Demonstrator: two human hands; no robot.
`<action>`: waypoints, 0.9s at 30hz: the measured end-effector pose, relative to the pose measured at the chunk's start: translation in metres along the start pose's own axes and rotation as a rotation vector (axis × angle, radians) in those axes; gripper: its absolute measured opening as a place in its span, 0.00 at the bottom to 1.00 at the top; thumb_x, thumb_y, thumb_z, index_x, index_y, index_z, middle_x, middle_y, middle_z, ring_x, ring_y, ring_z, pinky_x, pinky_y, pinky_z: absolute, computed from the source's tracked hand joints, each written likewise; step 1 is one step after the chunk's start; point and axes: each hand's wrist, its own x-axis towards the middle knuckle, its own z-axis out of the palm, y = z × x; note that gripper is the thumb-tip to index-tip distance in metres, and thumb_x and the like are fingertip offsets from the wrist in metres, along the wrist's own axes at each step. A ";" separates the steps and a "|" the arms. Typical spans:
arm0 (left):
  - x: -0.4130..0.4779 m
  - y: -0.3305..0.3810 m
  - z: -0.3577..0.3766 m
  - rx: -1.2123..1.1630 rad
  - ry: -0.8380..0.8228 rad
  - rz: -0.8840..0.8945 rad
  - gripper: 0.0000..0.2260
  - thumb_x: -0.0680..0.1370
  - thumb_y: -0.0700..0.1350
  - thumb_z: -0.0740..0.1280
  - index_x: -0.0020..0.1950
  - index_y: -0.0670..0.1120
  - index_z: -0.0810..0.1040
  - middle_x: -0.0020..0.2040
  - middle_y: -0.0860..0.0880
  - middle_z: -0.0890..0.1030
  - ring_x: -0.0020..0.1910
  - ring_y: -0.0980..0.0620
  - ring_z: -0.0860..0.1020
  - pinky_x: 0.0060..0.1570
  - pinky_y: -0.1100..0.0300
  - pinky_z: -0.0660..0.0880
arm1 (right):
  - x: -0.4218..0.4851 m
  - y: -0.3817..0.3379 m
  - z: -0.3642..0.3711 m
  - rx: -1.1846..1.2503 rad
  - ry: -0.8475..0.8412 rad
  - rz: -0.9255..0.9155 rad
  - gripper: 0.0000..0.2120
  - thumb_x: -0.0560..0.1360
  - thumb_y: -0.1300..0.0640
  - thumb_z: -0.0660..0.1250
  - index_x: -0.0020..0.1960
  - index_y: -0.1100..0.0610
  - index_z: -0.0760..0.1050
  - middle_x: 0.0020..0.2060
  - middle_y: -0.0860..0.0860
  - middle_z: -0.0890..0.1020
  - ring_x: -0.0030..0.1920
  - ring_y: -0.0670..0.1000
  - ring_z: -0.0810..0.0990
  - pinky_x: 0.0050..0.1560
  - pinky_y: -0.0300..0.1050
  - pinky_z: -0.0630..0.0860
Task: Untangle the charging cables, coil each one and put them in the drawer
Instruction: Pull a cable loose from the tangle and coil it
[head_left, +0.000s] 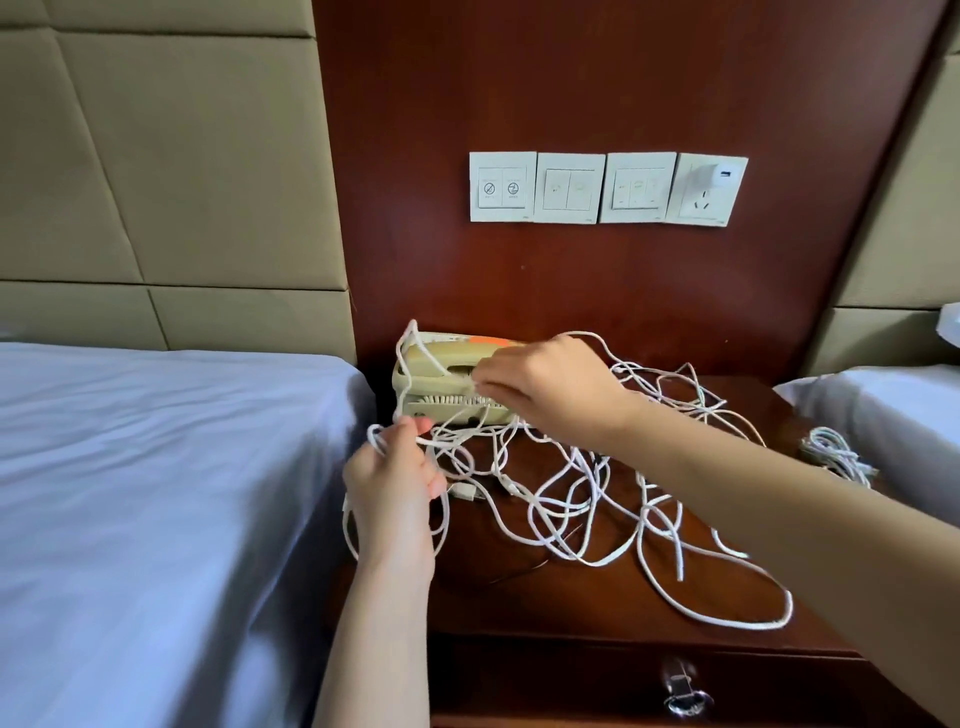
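Observation:
A tangle of white charging cables (582, 499) sprawls over the dark wooden nightstand (587, 603). My left hand (395, 488) grips a bunch of cable loops at the nightstand's left edge, with loops hanging below it. My right hand (545, 384) reaches over the beige telephone (436, 384) and pinches a strand that runs from there to my left hand. A separate coiled white cable (831, 452) lies at the nightstand's far right. The drawer (571, 680) below is closed, and its metal handle (683, 686) shows at the bottom.
A bed with a pale blue sheet (156, 493) fills the left side. Another bed (883, 405) stands on the right. Wall switches (571, 188) and a socket with a white charger (714, 182) are on the wooden panel above the telephone.

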 end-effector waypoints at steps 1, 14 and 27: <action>-0.002 0.000 0.001 0.011 -0.029 -0.004 0.13 0.80 0.38 0.60 0.36 0.41 0.74 0.19 0.56 0.59 0.18 0.60 0.57 0.20 0.67 0.57 | -0.002 -0.007 0.003 -0.011 0.007 -0.031 0.16 0.77 0.51 0.55 0.43 0.56 0.79 0.34 0.50 0.81 0.33 0.57 0.80 0.27 0.47 0.75; -0.002 0.001 0.009 0.083 -0.015 0.051 0.13 0.81 0.40 0.57 0.36 0.42 0.70 0.19 0.57 0.60 0.19 0.59 0.58 0.21 0.67 0.57 | -0.018 -0.011 0.014 -0.152 -0.003 0.022 0.11 0.75 0.55 0.59 0.41 0.57 0.77 0.33 0.50 0.80 0.35 0.55 0.80 0.23 0.41 0.69; 0.004 0.006 0.003 -0.048 0.095 0.080 0.13 0.82 0.41 0.56 0.37 0.42 0.69 0.20 0.58 0.60 0.20 0.59 0.57 0.20 0.67 0.58 | -0.019 0.073 -0.003 -0.131 -0.141 0.574 0.10 0.82 0.53 0.54 0.52 0.55 0.73 0.41 0.57 0.82 0.43 0.64 0.78 0.42 0.52 0.74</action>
